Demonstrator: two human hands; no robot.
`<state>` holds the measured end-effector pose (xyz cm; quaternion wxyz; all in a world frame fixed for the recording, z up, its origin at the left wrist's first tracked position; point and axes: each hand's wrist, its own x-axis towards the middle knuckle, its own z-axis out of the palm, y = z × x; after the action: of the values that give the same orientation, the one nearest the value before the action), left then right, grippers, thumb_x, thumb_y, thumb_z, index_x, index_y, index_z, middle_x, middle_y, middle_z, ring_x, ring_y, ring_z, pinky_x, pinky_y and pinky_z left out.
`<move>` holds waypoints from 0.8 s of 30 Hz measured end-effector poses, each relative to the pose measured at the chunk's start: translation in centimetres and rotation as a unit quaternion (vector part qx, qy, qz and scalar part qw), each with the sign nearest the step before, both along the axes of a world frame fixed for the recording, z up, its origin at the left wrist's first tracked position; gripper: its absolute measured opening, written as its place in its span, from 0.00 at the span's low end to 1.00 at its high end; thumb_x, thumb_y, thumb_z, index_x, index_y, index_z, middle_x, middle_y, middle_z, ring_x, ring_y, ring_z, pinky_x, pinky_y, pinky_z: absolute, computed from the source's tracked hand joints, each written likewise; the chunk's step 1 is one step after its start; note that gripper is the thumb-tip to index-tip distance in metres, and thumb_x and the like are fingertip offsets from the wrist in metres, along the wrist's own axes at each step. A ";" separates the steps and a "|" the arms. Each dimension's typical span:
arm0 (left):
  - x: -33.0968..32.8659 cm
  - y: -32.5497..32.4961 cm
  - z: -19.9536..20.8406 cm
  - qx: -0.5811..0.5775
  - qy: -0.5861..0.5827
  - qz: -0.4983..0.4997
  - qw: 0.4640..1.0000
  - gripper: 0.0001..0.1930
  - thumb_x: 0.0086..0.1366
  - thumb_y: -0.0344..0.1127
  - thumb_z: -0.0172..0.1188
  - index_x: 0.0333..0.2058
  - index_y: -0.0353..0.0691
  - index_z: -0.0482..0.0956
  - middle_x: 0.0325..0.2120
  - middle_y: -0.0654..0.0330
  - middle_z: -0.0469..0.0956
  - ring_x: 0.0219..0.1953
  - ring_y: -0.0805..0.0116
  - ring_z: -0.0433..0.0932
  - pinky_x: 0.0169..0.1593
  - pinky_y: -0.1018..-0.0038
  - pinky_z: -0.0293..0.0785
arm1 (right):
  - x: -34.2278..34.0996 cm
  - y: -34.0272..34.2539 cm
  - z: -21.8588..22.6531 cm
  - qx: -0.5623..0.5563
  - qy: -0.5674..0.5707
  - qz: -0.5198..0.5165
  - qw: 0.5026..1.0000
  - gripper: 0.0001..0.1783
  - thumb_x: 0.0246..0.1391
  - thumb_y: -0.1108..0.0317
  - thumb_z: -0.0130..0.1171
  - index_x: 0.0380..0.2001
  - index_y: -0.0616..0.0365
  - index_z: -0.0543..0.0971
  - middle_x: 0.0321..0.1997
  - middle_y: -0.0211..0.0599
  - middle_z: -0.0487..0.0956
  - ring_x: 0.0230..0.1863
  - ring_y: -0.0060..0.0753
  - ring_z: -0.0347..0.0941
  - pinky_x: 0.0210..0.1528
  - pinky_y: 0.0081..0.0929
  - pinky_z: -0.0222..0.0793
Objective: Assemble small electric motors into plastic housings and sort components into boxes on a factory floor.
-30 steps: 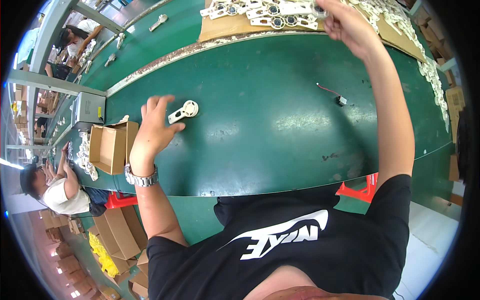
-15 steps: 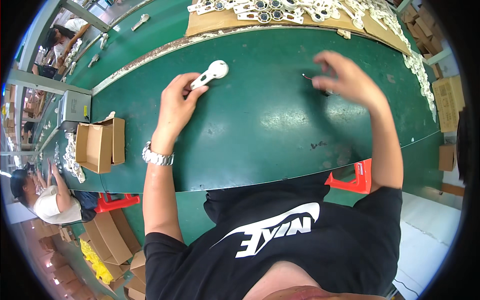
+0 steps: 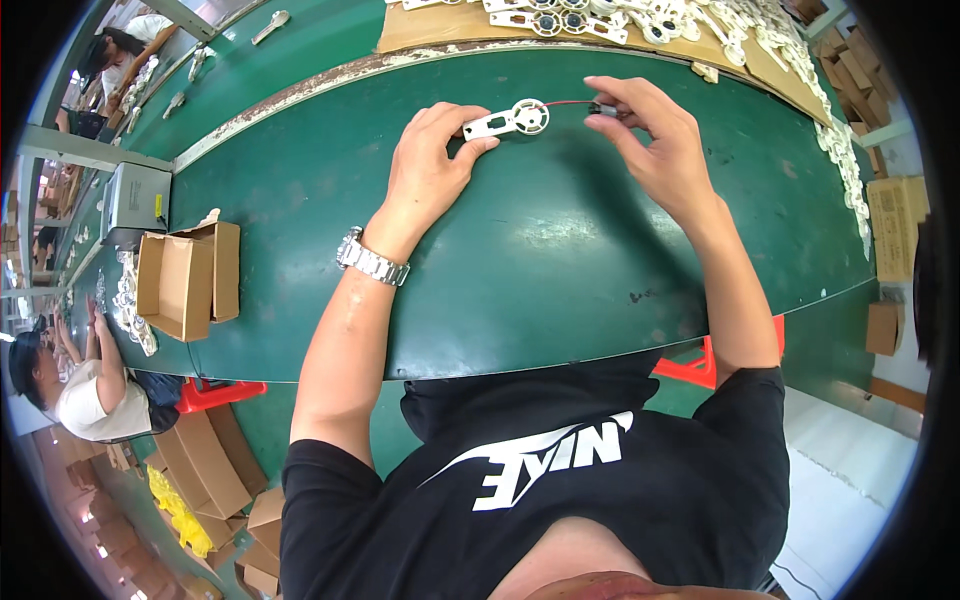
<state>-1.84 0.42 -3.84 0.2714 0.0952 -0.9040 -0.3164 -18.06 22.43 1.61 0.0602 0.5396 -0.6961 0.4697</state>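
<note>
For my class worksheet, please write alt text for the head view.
A left hand holds a white slotted part and the right hand a small red-wired component above a green table; an open cardboard box stands at left.

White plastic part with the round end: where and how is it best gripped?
Probably by its narrow handle, from the left, pinching across the two long edges: the handle is slim, straight and points left, while the wider, openwork round end faces right.
</note>
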 end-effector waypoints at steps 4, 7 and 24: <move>-0.3 0.0 -0.1 0.014 0.028 -0.012 0.999 0.13 0.60 0.32 0.73 0.44 0.40 0.86 0.37 0.60 0.82 0.38 0.60 0.77 0.44 0.66 0.75 | 0.6 -1.1 -1.7 0.002 0.093 -0.009 0.996 0.13 0.55 0.74 0.71 0.44 0.60 0.83 0.40 0.39 0.81 0.35 0.40 0.80 0.36 0.32 0.76; -0.5 0.1 0.3 0.028 0.012 -0.008 0.999 0.13 0.60 0.31 0.73 0.44 0.40 0.86 0.37 0.61 0.82 0.37 0.61 0.78 0.44 0.67 0.76 | 0.7 -0.8 -2.6 0.008 0.120 -0.024 0.992 0.13 0.54 0.75 0.71 0.43 0.60 0.83 0.40 0.39 0.81 0.35 0.42 0.79 0.36 0.34 0.77; -0.8 0.3 0.0 -0.037 0.026 -0.016 0.999 0.16 0.60 0.29 0.74 0.46 0.38 0.85 0.40 0.57 0.84 0.41 0.62 0.81 0.45 0.70 0.78 | 1.1 0.1 -2.8 0.018 0.059 0.003 0.998 0.10 0.56 0.77 0.68 0.42 0.63 0.84 0.37 0.40 0.81 0.33 0.46 0.79 0.35 0.37 0.76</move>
<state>-2.60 0.74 -3.80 0.2935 0.0627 -0.9088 -0.2898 -16.99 22.54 -1.16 0.0904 0.5694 -0.6983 0.4242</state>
